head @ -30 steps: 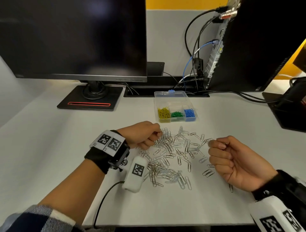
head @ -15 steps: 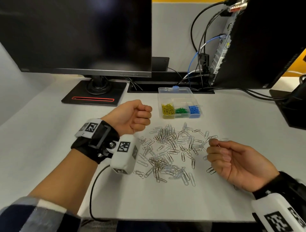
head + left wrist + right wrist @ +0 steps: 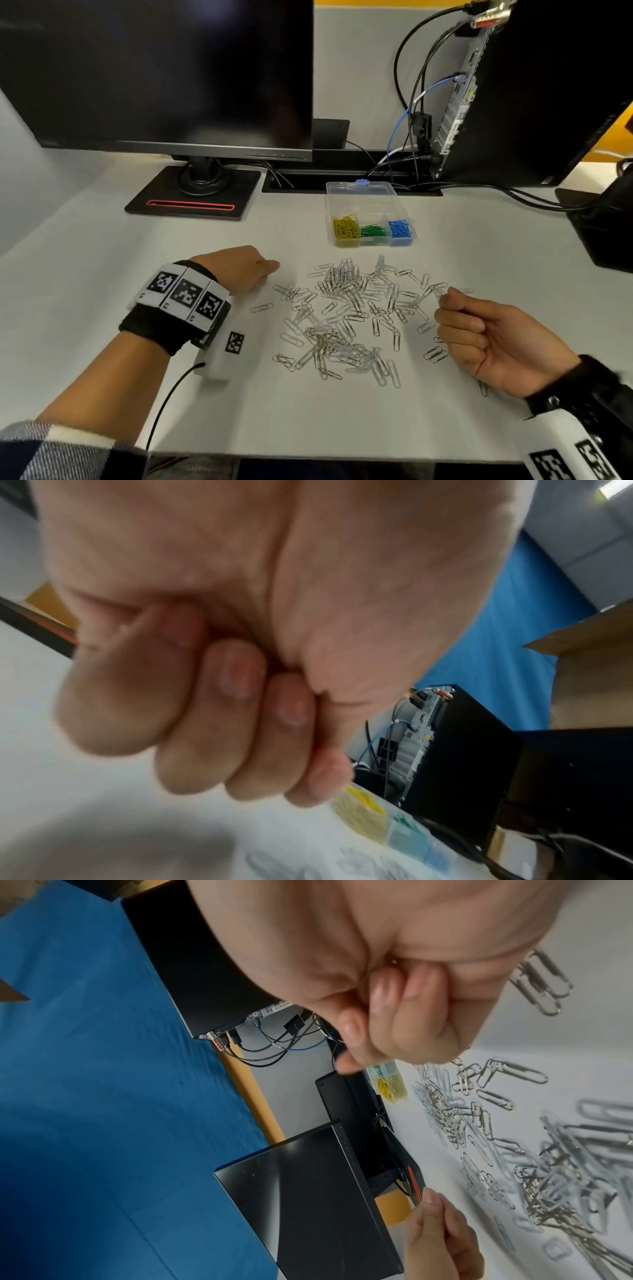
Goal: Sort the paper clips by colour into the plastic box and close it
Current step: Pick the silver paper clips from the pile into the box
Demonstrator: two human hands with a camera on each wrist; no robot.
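A heap of silver paper clips (image 3: 349,318) lies spread over the white desk between my hands. Behind it stands the clear plastic box (image 3: 363,187) with its lid folded back. Its front compartments hold yellow clips (image 3: 346,228), green clips (image 3: 373,230) and blue clips (image 3: 399,229). My left hand (image 3: 239,270) rests on the desk left of the heap as a fist. The left wrist view shows its fingers (image 3: 232,685) curled into the palm with no clip visible. At the heap's right edge, my right hand (image 3: 479,329) is curled and pinches silver clips at its fingertips (image 3: 443,301).
A monitor on a black stand (image 3: 195,202) fills the back left. A black computer tower (image 3: 513,102) with hanging cables (image 3: 411,137) stands back right, and a black object (image 3: 599,226) sits at the right edge. My left wrist camera's cable (image 3: 164,411) trails over the front edge.
My left hand left the heap, rose as a fist towards the box, then came down onto the desk left of the heap. My right hand stayed at the heap's right edge.
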